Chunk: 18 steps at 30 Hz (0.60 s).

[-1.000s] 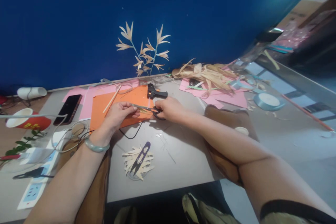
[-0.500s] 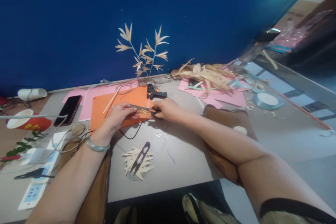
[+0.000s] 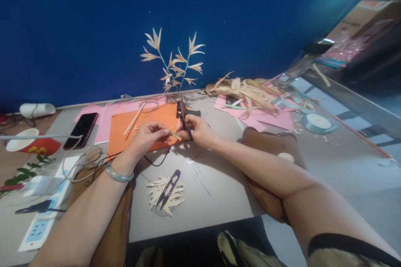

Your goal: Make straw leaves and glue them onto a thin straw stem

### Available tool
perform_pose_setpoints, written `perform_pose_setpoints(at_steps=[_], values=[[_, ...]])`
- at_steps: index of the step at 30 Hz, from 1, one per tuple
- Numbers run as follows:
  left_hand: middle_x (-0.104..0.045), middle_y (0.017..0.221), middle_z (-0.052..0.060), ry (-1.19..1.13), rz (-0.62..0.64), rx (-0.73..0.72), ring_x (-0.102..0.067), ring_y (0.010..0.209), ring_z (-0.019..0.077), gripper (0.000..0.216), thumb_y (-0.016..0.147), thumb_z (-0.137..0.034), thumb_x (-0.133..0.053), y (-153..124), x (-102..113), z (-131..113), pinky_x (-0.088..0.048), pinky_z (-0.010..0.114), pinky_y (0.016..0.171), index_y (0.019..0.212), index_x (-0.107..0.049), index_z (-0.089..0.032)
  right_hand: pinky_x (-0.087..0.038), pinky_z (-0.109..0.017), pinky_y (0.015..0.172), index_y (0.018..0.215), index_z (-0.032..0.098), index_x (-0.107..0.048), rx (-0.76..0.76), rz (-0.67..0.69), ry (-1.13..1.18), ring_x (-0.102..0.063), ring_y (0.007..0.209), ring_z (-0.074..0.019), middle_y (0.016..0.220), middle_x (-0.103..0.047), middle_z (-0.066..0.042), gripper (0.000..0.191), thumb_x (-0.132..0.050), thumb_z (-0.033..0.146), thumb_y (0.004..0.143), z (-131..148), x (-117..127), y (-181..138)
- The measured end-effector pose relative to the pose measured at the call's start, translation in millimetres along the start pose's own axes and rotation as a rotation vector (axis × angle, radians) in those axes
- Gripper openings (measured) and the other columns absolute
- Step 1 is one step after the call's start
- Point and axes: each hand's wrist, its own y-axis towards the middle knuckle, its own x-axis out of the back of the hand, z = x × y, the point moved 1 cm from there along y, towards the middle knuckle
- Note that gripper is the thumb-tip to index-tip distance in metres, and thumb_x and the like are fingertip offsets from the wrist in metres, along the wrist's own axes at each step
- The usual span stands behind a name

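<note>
Between the fingertips of my left hand [image 3: 152,137] is a small pale-yellow strip of dried husk [image 3: 175,134], pinched at one end. Close by on the right, my right hand [image 3: 199,131] is closed around dark-handled scissors [image 3: 184,121], their blades pointing up and away. Both hands are over the front edge of an orange sheet [image 3: 125,129]. Just behind the right hand lies a black glue gun [image 3: 189,112]. Nearer to me, purple thread snips [image 3: 169,190] rest on a small dish of cut husk pieces [image 3: 153,187].
A branch of husk flowers [image 3: 177,69] stands at the back by the blue wall. Dried husks [image 3: 247,91] lie on pink paper [image 3: 283,120] at right, near a ribbon roll [image 3: 316,124]. At left are a phone [image 3: 81,130], a paper cup [image 3: 39,145] and a power strip [image 3: 39,227].
The scissors have swung from pointing left, over the left fingers, to pointing upward. The husk strip now shows plainly in my left fingers. The view has shifted slightly.
</note>
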Motion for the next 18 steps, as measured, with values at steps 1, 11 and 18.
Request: perform_pose_setpoints(at_steps=[1, 11, 18], values=[[-0.069, 0.065, 0.003, 0.01, 0.014, -0.006, -0.068, 0.061, 0.0164, 0.029, 0.061, -0.035, -0.082, 0.0, -0.7, 0.6, -0.057, 0.03, 0.066, 0.071, -0.064, -0.014, -0.045, -0.024, 0.059, 0.074, 0.018, -0.053, 0.012, -0.007, -0.004, -0.055, 0.06, -0.0102, 0.068, -0.061, 0.002, 0.04, -0.082, 0.037, 0.055, -0.5, -1.4, -0.6], [-0.07, 0.065, 0.004, 0.032, 0.077, -0.069, -0.067, 0.061, 0.0158, 0.029, 0.064, -0.039, -0.081, 4.7, 1.1, 2.5, -0.056, 0.029, 0.067, 0.071, -0.065, -0.014, -0.04, -0.021, 0.055, 0.075, 0.018, -0.053, -0.017, -0.005, 0.003, -0.05, 0.056, -0.0078, 0.064, -0.056, 0.005, 0.037, -0.08, 0.038, 0.059, -6.2, -9.7, -0.5], [-0.065, 0.058, 0.001, 0.0, 0.09, -0.097, -0.064, 0.055, 0.0136, 0.03, 0.06, -0.038, -0.081, 9.0, -1.7, 8.8, -0.055, 0.027, 0.06, 0.067, -0.064, -0.014, -0.04, -0.022, 0.054, 0.071, 0.018, -0.05, -0.012, -0.016, -0.022, -0.05, 0.054, -0.0085, 0.062, -0.056, 0.005, 0.045, -0.085, 0.039, 0.051, 1.0, -3.8, 2.0]])
